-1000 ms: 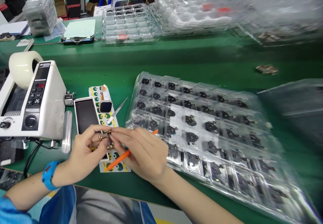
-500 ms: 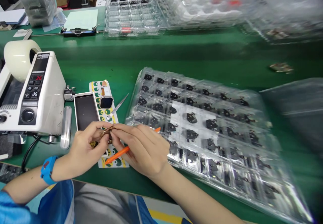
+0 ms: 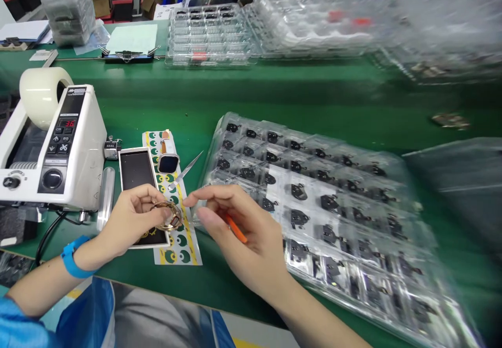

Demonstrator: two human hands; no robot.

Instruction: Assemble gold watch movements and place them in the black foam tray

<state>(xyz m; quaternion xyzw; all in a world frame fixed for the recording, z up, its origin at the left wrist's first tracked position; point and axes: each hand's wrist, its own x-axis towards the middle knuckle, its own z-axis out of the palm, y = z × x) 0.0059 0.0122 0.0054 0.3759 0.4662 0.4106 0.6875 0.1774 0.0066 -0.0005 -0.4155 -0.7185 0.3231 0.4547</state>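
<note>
Above the green bench (image 3: 157, 102), an orange stick (image 3: 237, 229) slants lower right.

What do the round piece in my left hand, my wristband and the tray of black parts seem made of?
Round piece: probably polished gold-toned metal, given its bright glints. Wristband: perhaps matte rubber or silicone, from its even blue surface. Tray: likely glossy clear plastic, being see-through with reflections.

Left hand (image 3: 135, 220) is bare, with a wide bright-blue band (image 3: 74, 258) at its wrist, blue sleeve (image 3: 25, 324) further up. Right hand (image 3: 254, 243) and visible forearm (image 3: 314, 306) also bare. Past the near edge of the bench (image 3: 219, 285): grey cloth (image 3: 157, 322), shiny blue panels (image 3: 86, 314) either side.
</note>
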